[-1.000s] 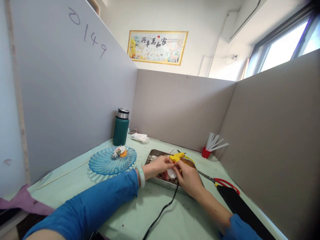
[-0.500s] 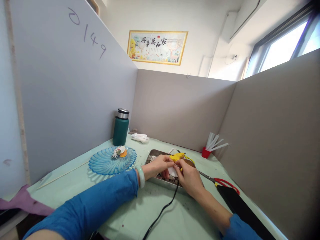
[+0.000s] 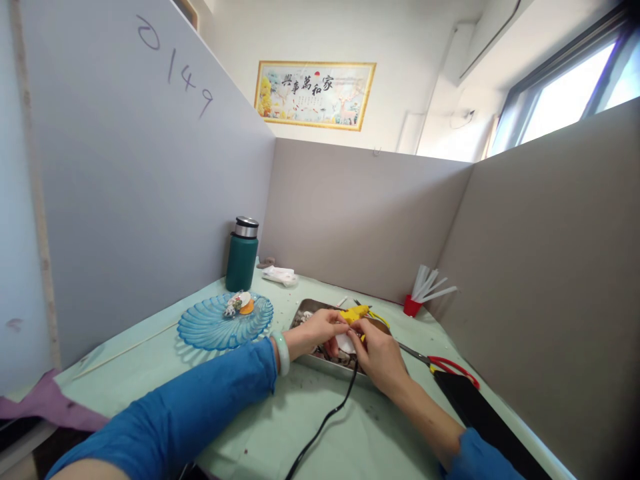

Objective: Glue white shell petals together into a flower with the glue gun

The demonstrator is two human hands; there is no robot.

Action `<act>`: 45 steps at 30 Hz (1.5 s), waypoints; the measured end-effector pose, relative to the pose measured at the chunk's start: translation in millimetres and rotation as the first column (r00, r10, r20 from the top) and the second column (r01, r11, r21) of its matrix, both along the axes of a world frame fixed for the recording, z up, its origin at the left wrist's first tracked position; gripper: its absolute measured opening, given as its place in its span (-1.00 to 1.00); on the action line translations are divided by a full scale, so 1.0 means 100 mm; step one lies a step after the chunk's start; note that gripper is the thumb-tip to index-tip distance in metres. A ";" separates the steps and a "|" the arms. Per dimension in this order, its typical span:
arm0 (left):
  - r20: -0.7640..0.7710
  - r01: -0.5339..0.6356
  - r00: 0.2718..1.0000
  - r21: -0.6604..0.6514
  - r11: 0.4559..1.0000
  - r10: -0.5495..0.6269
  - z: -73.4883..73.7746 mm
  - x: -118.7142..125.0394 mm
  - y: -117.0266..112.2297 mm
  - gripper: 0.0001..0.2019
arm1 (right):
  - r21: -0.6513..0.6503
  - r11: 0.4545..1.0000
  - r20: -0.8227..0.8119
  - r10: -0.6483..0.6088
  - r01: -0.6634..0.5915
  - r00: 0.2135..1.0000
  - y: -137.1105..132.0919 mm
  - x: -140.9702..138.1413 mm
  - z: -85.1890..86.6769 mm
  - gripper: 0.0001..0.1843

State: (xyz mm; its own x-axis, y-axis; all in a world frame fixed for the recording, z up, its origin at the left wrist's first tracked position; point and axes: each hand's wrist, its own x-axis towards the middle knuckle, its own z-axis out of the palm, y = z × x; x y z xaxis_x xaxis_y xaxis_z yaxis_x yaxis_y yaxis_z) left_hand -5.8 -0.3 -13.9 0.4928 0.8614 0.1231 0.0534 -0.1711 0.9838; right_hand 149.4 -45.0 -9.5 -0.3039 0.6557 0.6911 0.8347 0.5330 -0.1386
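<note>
Booth: Grey partition panels (image 3: 350,213) closed in a table under a pale green cover (image 3: 150,373).
Left hand: the left hand (image 3: 320,331) was curled, its fingertips pinched on a small white piece (image 3: 344,343) held just above the metal tray (image 3: 305,308).
Right hand: the right hand (image 3: 377,357) was closed around the yellow glue gun (image 3: 356,312).
Glue gun: it sat over the tray between both hands, nozzle end near the white piece; whether they touched could not be told. Its black cord (image 3: 325,420) ran toward the near table edge.
Done, as it looked: one small decorated item (image 3: 239,304) lay on the blue glass plate (image 3: 200,330), left of the tray, seemingly finished.
Left, as it looked: the white piece seemed mid-gluing, and loose bits remained in the tray, mostly hidden by the hands.
Around: a green flask (image 3: 242,257) behind the plate, a red cup (image 3: 413,307) of glue sticks, and red-handled scissors (image 3: 450,365) to the right.
</note>
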 end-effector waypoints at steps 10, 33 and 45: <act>0.002 0.011 1.000 0.015 1.000 -0.011 0.00 -0.01 0.00 -0.64 | -0.008 1.000 0.007 0.014 -0.014 1.000 0.01 0.00 0.00 -0.79; 0.028 0.013 1.000 0.004 1.000 -0.014 0.05 0.00 -0.05 -0.64 | -0.012 1.000 -0.004 0.001 -0.001 1.000 0.00 0.00 0.00 -0.79; 0.018 0.011 1.000 0.023 1.000 -0.012 0.01 -0.01 -0.01 -0.62 | -0.014 1.000 -0.007 0.017 -0.017 1.000 0.00 0.00 0.00 -0.78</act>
State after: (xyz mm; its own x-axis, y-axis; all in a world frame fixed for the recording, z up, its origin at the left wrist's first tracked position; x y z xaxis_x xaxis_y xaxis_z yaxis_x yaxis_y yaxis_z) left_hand -6.5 -1.7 -13.0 0.5000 0.8526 0.1519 0.0332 -0.1941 0.9804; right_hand 149.4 -44.6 -9.3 -0.3106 0.6601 0.6840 0.8243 0.5454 -0.1520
